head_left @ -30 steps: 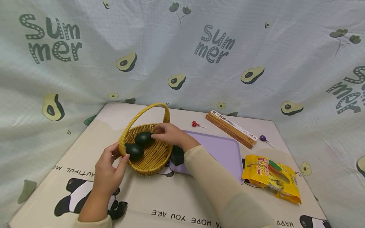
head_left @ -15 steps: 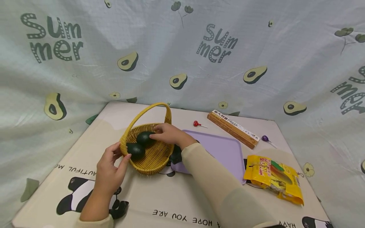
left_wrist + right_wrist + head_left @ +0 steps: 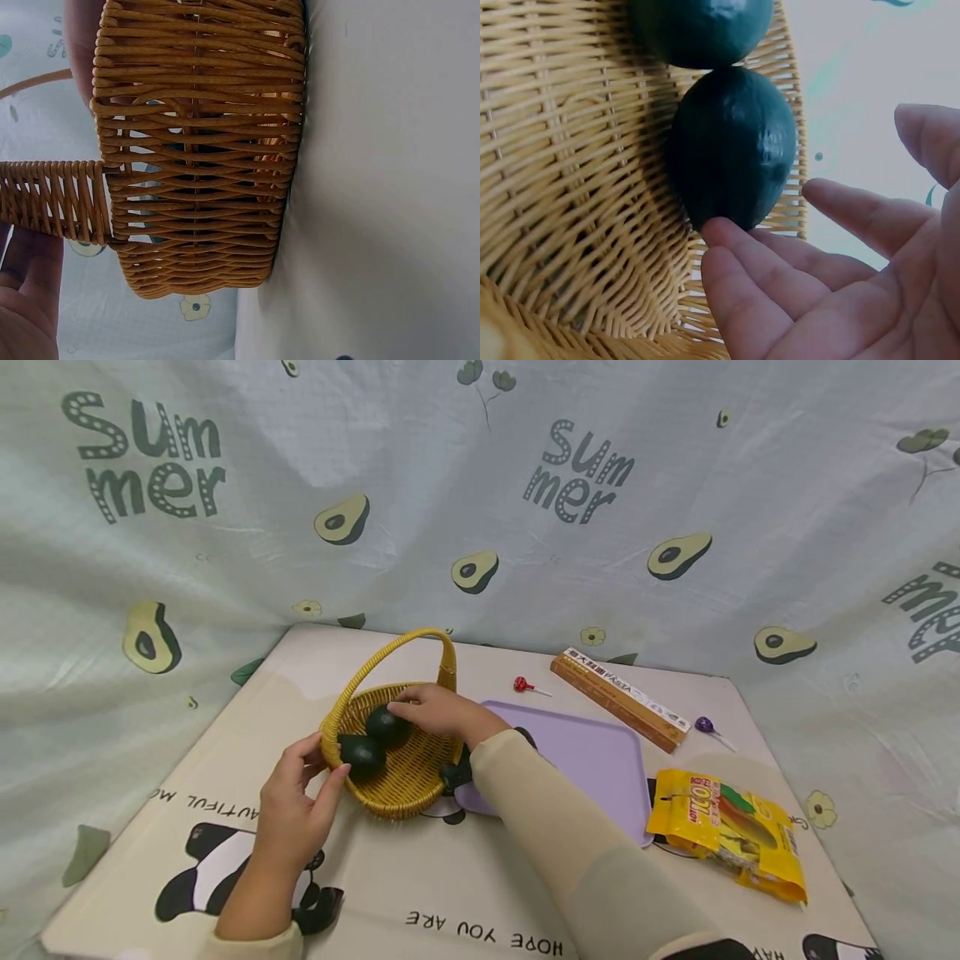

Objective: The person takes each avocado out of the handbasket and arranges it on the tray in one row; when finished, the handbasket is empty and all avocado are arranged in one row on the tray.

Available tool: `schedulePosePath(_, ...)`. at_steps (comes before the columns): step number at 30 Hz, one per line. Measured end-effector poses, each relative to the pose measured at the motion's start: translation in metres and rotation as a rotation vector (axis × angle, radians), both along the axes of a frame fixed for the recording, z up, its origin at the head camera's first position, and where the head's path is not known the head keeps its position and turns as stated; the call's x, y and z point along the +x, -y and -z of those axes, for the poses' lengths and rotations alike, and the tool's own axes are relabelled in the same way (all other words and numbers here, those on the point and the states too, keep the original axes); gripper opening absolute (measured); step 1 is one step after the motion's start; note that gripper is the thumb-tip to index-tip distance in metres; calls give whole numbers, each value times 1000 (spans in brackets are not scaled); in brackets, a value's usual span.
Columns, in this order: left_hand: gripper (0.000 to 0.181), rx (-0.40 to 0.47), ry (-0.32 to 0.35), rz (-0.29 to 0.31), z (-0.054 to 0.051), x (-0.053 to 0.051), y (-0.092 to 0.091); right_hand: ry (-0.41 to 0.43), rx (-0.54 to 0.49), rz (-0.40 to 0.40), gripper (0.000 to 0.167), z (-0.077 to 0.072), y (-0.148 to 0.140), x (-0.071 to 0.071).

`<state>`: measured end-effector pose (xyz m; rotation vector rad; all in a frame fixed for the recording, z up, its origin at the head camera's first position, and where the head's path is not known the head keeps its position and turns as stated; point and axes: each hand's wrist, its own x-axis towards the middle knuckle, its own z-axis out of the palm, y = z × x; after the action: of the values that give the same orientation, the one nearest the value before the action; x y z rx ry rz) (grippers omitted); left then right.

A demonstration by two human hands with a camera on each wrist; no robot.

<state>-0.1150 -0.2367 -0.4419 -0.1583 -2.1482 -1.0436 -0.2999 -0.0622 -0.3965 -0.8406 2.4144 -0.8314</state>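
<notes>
A yellow wicker basket with a tall handle stands on the table, two dark green avocados inside. The left avocado lies against the basket's left side; the farther avocado touches it. My left hand holds the basket at its left side, thumb on the rim and fingers at the handle's base. In the left wrist view, its fingers lie behind the handle. My right hand reaches over the basket's right rim. In the right wrist view, its loosely extended fingers touch the end of one avocado.
A lilac tray lies right of the basket, partly under my right sleeve. Behind it are a red lollipop and a long pasta box. A purple lollipop and a yellow snack bag lie farther right.
My right fingertips have shifted left over the farther avocado, which has turned slightly. My left hand keeps its hold on the basket. The whole head view has drifted a little.
</notes>
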Motion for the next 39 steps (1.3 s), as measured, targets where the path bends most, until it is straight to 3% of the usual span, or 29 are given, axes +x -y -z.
schedulePosePath(8, 61, -6, 0, -2, 0, -1, -1, 6, 52, -3, 55, -2, 7, -3)
schedulePosePath(22, 60, -12, -1, 3, -1, 0, -2, 3, 49, -33, 46, 4, 16, -2)
schedulePosePath(29, 60, -10, 0, 5, 1, 0, -1, -55, 58, -77, 40, 8, 19, -4)
schedulePosePath(35, 59, -10, -4, 1, 2, 1, 0, -81, 134, -159, 33, 7, 20, -5)
schedulePosePath(39, 59, -10, 11, -9, 2, 2, 0, -87, 189, -174, 39, 5, 22, -3)
